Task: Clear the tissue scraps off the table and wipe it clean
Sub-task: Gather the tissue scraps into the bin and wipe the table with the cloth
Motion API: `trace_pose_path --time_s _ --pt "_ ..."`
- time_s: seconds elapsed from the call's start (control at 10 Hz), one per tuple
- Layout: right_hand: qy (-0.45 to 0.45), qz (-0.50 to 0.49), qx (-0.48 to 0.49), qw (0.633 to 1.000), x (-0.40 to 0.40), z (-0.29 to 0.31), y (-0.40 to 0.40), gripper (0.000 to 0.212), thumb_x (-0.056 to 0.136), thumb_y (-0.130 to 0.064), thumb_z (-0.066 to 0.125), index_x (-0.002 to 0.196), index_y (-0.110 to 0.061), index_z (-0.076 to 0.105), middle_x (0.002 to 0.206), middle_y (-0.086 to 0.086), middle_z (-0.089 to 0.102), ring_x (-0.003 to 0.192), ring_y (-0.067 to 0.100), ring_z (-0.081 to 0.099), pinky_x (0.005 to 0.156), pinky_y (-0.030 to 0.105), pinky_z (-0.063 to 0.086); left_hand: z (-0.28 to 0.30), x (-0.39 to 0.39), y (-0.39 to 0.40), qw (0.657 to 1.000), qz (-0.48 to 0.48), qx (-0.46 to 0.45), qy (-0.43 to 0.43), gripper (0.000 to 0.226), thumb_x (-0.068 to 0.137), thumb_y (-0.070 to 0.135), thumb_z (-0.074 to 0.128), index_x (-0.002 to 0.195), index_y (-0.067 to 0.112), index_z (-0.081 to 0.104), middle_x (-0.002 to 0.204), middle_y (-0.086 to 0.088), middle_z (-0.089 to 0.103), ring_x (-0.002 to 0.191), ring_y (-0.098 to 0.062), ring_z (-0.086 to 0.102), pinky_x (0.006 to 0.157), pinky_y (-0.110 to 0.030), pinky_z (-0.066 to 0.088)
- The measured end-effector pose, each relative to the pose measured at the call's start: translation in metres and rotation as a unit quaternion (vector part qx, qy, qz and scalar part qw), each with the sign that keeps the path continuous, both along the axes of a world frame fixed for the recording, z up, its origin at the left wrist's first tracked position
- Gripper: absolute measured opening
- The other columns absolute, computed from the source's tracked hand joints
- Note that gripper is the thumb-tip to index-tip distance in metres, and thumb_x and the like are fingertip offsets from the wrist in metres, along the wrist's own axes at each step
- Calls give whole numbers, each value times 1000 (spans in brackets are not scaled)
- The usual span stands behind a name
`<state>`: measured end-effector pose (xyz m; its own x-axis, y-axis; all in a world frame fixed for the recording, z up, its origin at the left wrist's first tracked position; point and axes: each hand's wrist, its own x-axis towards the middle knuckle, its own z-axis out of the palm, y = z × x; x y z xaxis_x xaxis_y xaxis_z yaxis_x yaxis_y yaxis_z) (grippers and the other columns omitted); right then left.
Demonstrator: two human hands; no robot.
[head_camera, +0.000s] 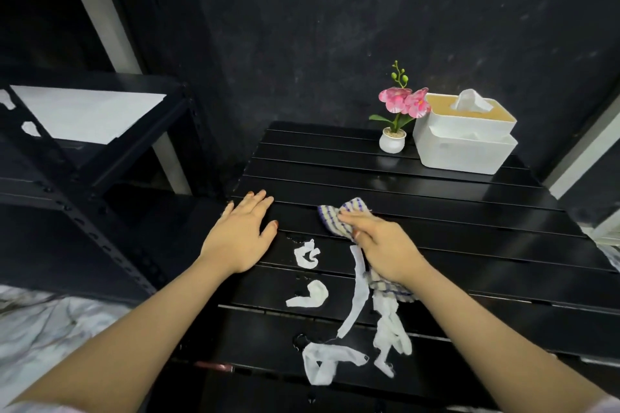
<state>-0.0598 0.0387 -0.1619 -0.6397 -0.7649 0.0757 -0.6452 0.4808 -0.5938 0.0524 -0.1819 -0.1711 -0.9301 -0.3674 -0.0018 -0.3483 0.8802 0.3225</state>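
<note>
Several white tissue scraps lie on the black slatted table point(436, 211): a curled scrap point(307, 256), a bent scrap point(310, 295), a long strip point(357, 292), a crumpled scrap point(391, 335) and a looped scrap point(327, 360) near the front edge. My right hand point(382, 246) presses a striped checked cloth point(342, 213) onto the table just right of the scraps; the cloth's other end shows below the wrist. My left hand point(241, 233) rests flat, fingers apart, at the table's left edge, holding nothing.
A white tissue box point(466, 141) with a wooden lid and a small white pot with a pink flower point(396, 117) stand at the table's back right. A black metal shelf point(84, 157) stands to the left. Small wet spots glint near the scraps.
</note>
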Motion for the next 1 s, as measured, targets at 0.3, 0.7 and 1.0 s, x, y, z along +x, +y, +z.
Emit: trace_pose_path --time_s 0.3,0.7,1.0 --pt "-38 128 -13 991 43 0 -19 41 93 -3 39 129 -19 50 142 -6 44 130 -5 24 106 4 8 0 -1 -5 1000 -7 18 -11 56 97 36 34 148 22 17 159 6 9 146 -9 2 120 -34 0" --pt "-258 -32 -197 945 44 23 -9 40 86 6 41 105 -18 68 104 -8 68 88 -9 61 87 9 45 1 -1 -4 1000 -8 12 -20 56 97 36 35 148 21 18 159 5 10 146 -10 4 120 -34 1" --pt "-332 -254 -340 842 21 37 108 39 91 3 35 95 -20 67 93 -1 74 94 17 63 85 25 50 22 37 11 998 -12 57 7 54 97 35 38 147 21 24 158 3 16 146 -12 8 119 -35 3"
